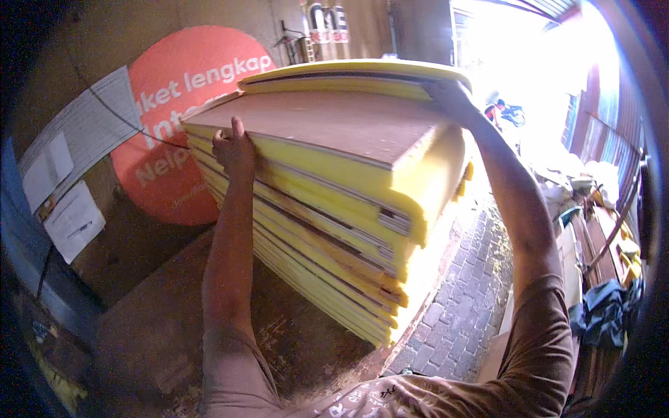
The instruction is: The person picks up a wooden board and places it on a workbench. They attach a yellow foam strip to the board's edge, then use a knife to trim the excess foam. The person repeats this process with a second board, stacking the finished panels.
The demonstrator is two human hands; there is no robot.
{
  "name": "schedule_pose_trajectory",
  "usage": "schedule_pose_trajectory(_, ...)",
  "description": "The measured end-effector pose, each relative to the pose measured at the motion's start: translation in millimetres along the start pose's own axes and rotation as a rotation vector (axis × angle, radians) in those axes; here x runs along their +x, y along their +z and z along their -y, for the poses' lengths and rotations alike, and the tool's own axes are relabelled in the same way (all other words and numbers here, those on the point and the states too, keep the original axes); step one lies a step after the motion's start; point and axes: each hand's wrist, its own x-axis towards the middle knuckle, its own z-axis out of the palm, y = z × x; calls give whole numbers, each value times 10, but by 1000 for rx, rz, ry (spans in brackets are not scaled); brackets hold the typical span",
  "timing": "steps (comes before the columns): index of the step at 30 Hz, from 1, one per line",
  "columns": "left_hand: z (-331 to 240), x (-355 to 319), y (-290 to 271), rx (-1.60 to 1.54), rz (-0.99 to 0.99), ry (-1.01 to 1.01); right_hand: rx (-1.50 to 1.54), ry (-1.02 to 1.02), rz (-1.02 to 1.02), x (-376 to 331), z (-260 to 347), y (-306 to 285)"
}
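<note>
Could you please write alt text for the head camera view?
A person's left hand touches the near edge of a tall stack of yellow-edged boards; the right hand is at its far right corner. Behind is a round red sign.

Two hands (235, 148) (451, 99), one yellow stack (313, 167)
At left, one red disc (171, 97) and at least three papers (74, 221); at far right, one motorbike (514, 115).

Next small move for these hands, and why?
Probably bring the left hand over to the rear yellow-edged slab: only the right hand is there, at its right end, while the left is at the near edge of the stack.
</note>
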Motion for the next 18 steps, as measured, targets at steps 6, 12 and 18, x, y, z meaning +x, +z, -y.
schedule_pose_trajectory(6,-771,-406,-527,-178,102,-61,-322,-43,-150,-105,121,-21)
schedule_pose_trajectory(12,-749,-311,-469,-388,214,-188,-96,-87,-131,-7,-110,-128)
schedule_pose_trajectory(18,-470,-37,-442,-229,303,-25,-497,-98,-246,-197,280,107)
